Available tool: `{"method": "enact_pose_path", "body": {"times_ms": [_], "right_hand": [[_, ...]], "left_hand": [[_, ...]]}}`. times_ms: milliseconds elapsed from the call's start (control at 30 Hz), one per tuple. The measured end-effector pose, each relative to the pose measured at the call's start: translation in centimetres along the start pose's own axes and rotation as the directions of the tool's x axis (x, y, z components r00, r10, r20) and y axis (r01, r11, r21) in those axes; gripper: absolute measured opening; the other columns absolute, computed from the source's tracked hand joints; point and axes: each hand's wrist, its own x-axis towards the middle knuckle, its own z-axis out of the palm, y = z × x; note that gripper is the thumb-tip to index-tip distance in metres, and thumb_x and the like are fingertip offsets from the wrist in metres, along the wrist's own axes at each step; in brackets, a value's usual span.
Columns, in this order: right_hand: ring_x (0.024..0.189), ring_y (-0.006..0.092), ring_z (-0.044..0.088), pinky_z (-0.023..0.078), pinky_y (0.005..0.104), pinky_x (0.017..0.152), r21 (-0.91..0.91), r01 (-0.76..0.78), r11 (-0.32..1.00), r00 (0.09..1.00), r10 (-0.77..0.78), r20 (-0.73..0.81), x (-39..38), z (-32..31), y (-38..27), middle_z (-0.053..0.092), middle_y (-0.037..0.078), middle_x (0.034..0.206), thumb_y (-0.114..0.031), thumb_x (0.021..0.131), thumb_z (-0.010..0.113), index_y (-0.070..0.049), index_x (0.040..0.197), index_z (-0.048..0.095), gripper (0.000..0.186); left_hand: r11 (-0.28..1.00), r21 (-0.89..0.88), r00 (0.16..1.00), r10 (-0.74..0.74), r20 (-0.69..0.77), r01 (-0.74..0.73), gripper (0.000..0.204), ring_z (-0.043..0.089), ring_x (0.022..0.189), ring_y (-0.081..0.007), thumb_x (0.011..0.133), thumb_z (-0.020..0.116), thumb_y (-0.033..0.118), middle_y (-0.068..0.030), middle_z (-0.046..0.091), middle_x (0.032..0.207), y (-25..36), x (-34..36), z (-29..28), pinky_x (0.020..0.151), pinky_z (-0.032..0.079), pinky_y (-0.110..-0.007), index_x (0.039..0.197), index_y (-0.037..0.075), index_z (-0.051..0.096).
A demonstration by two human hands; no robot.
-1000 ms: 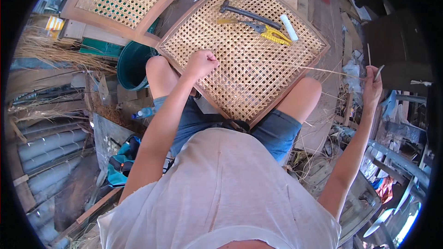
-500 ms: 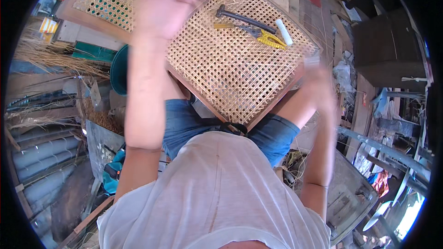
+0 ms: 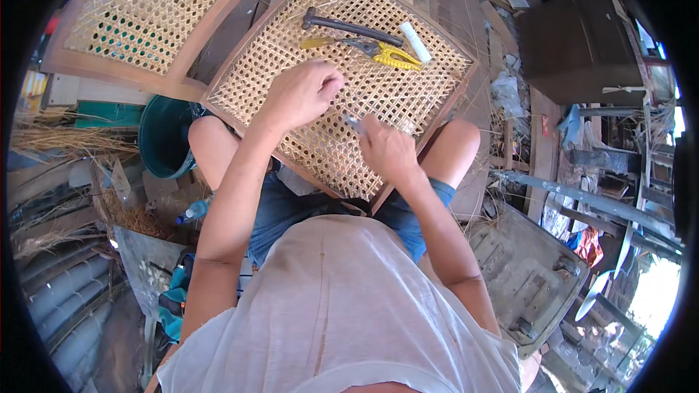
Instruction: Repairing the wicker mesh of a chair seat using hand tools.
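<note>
Across my lap lies a wooden frame (image 3: 466,80) filled with woven cane webbing (image 3: 320,153). My left hand (image 3: 300,96) hovers over the middle of the webbing with its fingers curled in a pinch; whatever they hold, if anything, is too small to make out. Close to its right, my right hand (image 3: 391,149) is closed around a small tool with a pale grey tip (image 3: 352,122), which points at the cane. The tool's handle is hidden in the fist. On the far part of the webbing rest a hammer (image 3: 353,29), yellow-handled scissors (image 3: 393,55) and a white stick (image 3: 416,42).
A second cane panel (image 3: 156,7) in a wooden frame stands at the far left. Below it is a dark green bucket (image 3: 164,142), beside loose cane strands (image 3: 73,135). A dark brown box (image 3: 575,47) sits far right, and a grey plastic lid (image 3: 520,269) lies nearer.
My left hand has come down and nearer from high over the far edge. My right hand has moved left from the frame's right side, bringing the small tool over the webbing.
</note>
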Motion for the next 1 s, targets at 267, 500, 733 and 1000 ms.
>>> {"method": "enact_pose_path", "body": {"times_ms": [267, 500, 733, 1000], "right_hand": [[0.084, 0.0384, 0.075, 0.060, 0.0486, 0.076, -0.265, -0.015, 0.964, 0.974, 0.074, 0.213, 4.3, -2.1, -1.3, 0.075, 0.021, 0.089, -0.013, 0.092, 0.057, -0.005, 0.095, 0.073, 0.019], [0.085, 0.0391, 0.075, 0.060, 0.0498, 0.080, -0.159, -0.059, 0.986, 0.979, 0.088, 0.186, 5.3, -0.5, -0.7, 0.075, 0.021, 0.090, -0.021, 0.090, 0.062, -0.006, 0.089, 0.074, 0.020], [0.089, 0.0381, 0.075, 0.060, 0.0489, 0.083, -0.078, -0.063, 0.995, 0.972, 0.079, 0.222, 6.6, -0.7, 1.0, 0.075, 0.022, 0.091, -0.026, 0.086, 0.066, -0.007, 0.089, 0.076, 0.022], [0.095, 0.0351, 0.075, 0.059, 0.0476, 0.086, -0.141, -0.116, 0.983, 0.911, 0.162, 0.380, 7.2, -3.3, 0.7, 0.077, 0.016, 0.094, -0.031, 0.082, 0.073, -0.009, 0.095, 0.079, 0.026]], "left_hand": [[0.991, 0.057, 0.992, -0.126, 0.023, 0.124, 0.014, 0.073, 0.084, -0.0269, 0.088, 0.072, 0.027, -0.0068, 0.075, 0.093, -5.0, -0.8, 4.3, 0.072, 0.057, -0.041, 0.091, 0.014, 0.077], [0.977, 0.159, 0.989, -0.137, -0.047, 0.143, 0.014, 0.072, 0.085, -0.0257, 0.083, 0.076, 0.028, -0.0059, 0.074, 0.091, -4.6, -0.5, 3.7, 0.074, 0.056, -0.040, 0.089, 0.015, 0.076], [0.975, 0.198, 0.993, -0.109, 0.052, 0.097, 0.015, 0.073, 0.088, -0.0269, 0.084, 0.075, 0.029, -0.0065, 0.075, 0.096, -6.0, 0.3, 4.2, 0.077, 0.057, -0.040, 0.089, 0.014, 0.077], [0.992, -0.057, 0.972, -0.096, 0.215, 0.111, 0.019, 0.074, 0.093, -0.0252, 0.086, 0.077, 0.029, -0.0074, 0.077, 0.095, -6.1, 1.1, 6.3, 0.083, 0.057, -0.040, 0.095, 0.012, 0.080]]}}
